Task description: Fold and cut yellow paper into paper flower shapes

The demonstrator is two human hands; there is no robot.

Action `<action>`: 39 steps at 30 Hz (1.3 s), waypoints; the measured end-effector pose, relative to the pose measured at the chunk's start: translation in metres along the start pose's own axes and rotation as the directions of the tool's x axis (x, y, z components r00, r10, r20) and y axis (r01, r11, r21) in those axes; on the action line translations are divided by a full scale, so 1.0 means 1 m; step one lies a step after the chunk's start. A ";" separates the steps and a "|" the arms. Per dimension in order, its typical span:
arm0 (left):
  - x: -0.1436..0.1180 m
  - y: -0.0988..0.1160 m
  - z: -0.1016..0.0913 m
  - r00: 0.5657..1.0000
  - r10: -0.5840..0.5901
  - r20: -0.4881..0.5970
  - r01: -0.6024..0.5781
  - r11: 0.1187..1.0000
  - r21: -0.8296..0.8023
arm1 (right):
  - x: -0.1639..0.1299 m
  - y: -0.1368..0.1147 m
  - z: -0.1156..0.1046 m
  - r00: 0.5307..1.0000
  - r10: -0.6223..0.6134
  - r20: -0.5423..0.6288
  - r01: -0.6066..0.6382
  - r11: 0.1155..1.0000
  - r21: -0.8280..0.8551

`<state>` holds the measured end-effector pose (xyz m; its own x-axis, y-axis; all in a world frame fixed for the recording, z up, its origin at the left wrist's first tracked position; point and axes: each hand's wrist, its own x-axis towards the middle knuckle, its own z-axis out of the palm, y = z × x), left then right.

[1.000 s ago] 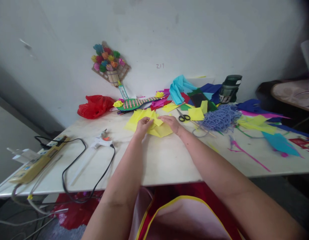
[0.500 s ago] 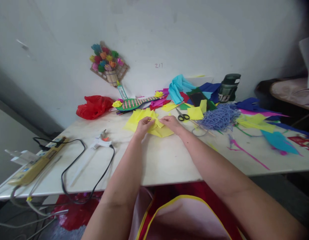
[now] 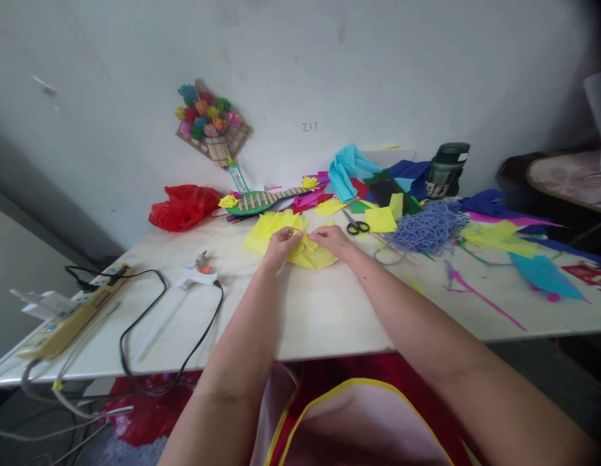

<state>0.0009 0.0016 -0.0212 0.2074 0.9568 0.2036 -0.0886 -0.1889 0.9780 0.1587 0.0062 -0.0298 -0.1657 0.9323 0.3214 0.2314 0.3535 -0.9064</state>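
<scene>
A pile of yellow paper sheets [image 3: 266, 230] lies on the white table [image 3: 324, 310], far from me. My left hand [image 3: 281, 246] and my right hand [image 3: 333, 239] rest on the pile and pinch a small folded yellow piece [image 3: 308, 243] between their fingertips. Black-handled scissors [image 3: 357, 225] lie just right of my right hand.
A white glue gun [image 3: 196, 276] with a black cord and a yellow power strip [image 3: 67, 316] sit at the left. A red bag [image 3: 184, 206], coloured paper scraps [image 3: 499, 236], blue string [image 3: 429, 226] and a dark bottle [image 3: 445, 171] crowd the back and right.
Both hands have stayed on the yellow pile. The fingers have worked the small folded piece a little; the fold between them looks tighter.
</scene>
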 end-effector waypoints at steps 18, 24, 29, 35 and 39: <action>0.002 -0.005 -0.003 0.990 0.126 -0.067 -0.109 0.972 0.210 | -0.002 -0.006 0.000 1.000 -0.016 0.022 0.017 0.998 -0.055; 0.004 -0.007 -0.001 0.995 0.059 -0.080 -0.038 0.969 0.243 | -0.002 -0.008 0.001 0.999 -0.003 0.037 0.005 0.999 -0.047; 0.003 -0.003 0.001 0.991 0.086 -0.099 -0.042 0.923 0.382 | -0.001 -0.006 0.002 0.999 0.014 0.040 -0.013 1.000 -0.026; 0.005 -0.002 0.001 0.988 0.098 -0.122 -0.040 0.911 0.410 | -0.005 -0.008 0.000 0.996 0.068 0.057 -0.069 0.998 0.010; 0.008 -0.005 -0.001 0.988 0.081 -0.131 -0.022 0.916 0.400 | -0.006 -0.009 -0.002 0.992 0.104 0.075 -0.105 0.994 0.008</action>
<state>0.0022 0.0108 -0.0244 0.0705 0.9589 0.2747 0.3042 -0.2829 0.9096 0.1597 -0.0022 -0.0231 -0.2127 0.9556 0.2039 0.2399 0.2534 -0.9371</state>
